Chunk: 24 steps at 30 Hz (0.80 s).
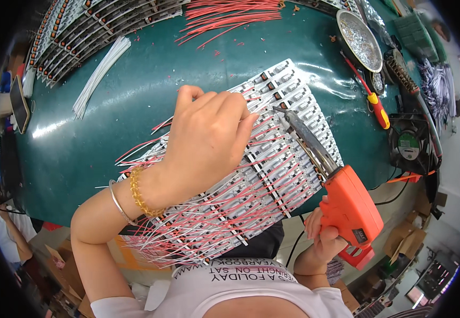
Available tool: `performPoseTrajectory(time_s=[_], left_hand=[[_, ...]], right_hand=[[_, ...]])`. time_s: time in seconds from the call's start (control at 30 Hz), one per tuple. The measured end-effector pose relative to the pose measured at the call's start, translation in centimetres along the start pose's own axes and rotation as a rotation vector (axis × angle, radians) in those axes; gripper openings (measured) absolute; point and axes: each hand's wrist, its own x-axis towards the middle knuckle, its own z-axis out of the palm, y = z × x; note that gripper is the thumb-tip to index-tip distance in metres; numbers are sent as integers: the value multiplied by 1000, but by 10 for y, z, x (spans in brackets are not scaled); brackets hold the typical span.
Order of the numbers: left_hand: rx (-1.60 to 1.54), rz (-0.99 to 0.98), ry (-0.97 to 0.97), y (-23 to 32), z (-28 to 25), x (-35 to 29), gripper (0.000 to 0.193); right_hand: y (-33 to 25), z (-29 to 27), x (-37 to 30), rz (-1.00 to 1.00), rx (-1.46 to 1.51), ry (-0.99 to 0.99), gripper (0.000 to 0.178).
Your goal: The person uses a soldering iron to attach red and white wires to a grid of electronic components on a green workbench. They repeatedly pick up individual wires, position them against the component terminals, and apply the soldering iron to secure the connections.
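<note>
A panel of small circuit boards point(309, 124) lies at a slant across the near edge of the table, with rows of red and white wires point(208, 212) attached. My right hand point(322, 236) is wrapped round the grip of an orange soldering gun point(354, 204). The gun's dark tip points left, over the panel's upper part. My left hand point(208, 132) is above the panel, thumb and fingers pinched together just left of that tip. What those fingertips hold is hidden by the hand.
Loose red wires point(230, 16) and a bundle of white wires point(100, 79) lie at the back. More board panels point(113, 21) stand far left. At right are a metal bowl point(360, 40), a red-yellow screwdriver point(379, 111), a second soldering tool point(399, 66) and a fan point(410, 143).
</note>
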Motion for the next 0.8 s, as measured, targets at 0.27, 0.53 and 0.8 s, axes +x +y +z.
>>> performPoseTrajectory(time_s=[0.27, 0.53, 0.8], left_hand=[[16, 23, 7, 0, 1, 0, 19], [24, 31, 7, 0, 0, 0, 18], [37, 28, 12, 1, 0, -1, 18]], right_hand=[[7, -7, -6, -4, -98, 14, 75], [4, -7, -4, -42, -121, -11, 79], [4, 0, 0, -50, -80, 14, 81]])
